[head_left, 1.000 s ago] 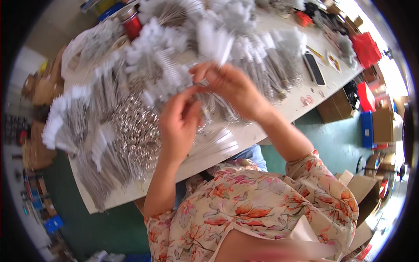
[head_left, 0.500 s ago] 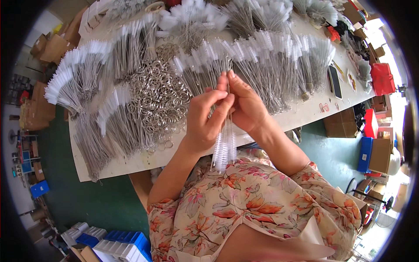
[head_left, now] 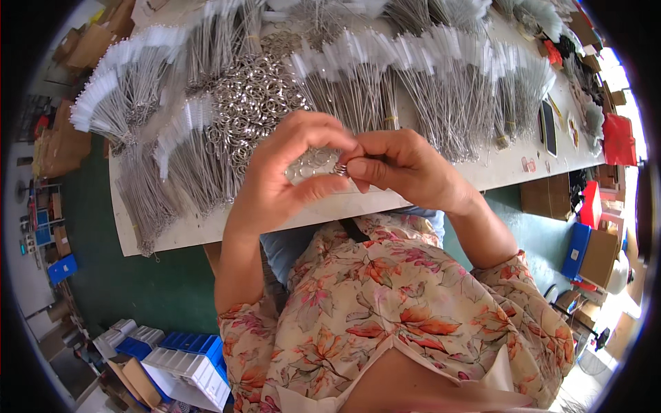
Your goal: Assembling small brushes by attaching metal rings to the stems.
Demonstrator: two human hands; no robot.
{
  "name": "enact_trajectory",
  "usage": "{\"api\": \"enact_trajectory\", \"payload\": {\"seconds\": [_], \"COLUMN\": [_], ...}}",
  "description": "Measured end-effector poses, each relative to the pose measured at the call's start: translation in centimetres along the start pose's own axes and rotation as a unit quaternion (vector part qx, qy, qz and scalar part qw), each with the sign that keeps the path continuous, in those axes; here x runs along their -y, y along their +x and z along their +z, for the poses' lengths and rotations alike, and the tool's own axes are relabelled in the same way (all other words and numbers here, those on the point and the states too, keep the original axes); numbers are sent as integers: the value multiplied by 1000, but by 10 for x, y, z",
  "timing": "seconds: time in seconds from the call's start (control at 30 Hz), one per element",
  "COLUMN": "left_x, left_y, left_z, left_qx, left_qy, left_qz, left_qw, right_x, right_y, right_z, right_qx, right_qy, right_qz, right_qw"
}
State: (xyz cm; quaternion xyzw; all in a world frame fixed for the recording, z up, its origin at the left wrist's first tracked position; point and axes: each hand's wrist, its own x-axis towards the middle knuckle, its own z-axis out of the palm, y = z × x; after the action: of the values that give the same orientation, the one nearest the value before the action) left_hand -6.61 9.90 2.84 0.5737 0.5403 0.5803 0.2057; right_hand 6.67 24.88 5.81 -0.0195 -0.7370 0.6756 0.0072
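Observation:
Both hands are raised over the near edge of the table, close together. My right hand [head_left: 406, 165] pinches a few small metal split rings [head_left: 339, 169] between thumb and fingers. My left hand [head_left: 286, 168] curves around beside them, thumb and fingers apart; its index fingertip is blurred and meets the right fingers. Under and behind the left hand spreads a heap of shiny split rings [head_left: 258, 103], with some loose ones near its palm. Behind the right hand lie bundles of thin wire brushes [head_left: 447, 96] with white bristle ends.
More wire brushes [head_left: 131, 89] fan out at the left of the white table [head_left: 193, 237]. A phone [head_left: 548, 127] lies near the right edge. Blue and white plastic bins [head_left: 186, 372] stand on the green floor, lower left. Cardboard boxes [head_left: 544, 196] stand at the right.
The wire brushes that hung from my hands are no longer in them. My right hand now pinches rings. My left hand has moved left and its fingers have spread.

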Motion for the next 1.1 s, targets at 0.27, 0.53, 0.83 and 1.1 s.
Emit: {"api": "enact_trajectory", "payload": {"seconds": [0.27, 0.53, 0.83, 1.1], "left_x": [-4, 36, -12, -34], "left_y": [-16, -97, -57, -43], "left_z": [33, 44, 28, -8], "left_qx": [-47, -93, -233, -109], "left_qy": [78, 313, -94, 30], "left_qz": [34, -334, -236, -130], "left_qw": [995, 884, 939, 985], "right_x": [3, -69, -43, -22], "right_y": [-36, -128, -16, 2], "right_z": [-30, -68, 44, 32], "right_qx": [66, -125, -59, 6], "right_qy": [-29, -526, -301, -138], "right_qz": [205, 201, -112, -98], "right_qw": [976, 817, 945, 986]}}
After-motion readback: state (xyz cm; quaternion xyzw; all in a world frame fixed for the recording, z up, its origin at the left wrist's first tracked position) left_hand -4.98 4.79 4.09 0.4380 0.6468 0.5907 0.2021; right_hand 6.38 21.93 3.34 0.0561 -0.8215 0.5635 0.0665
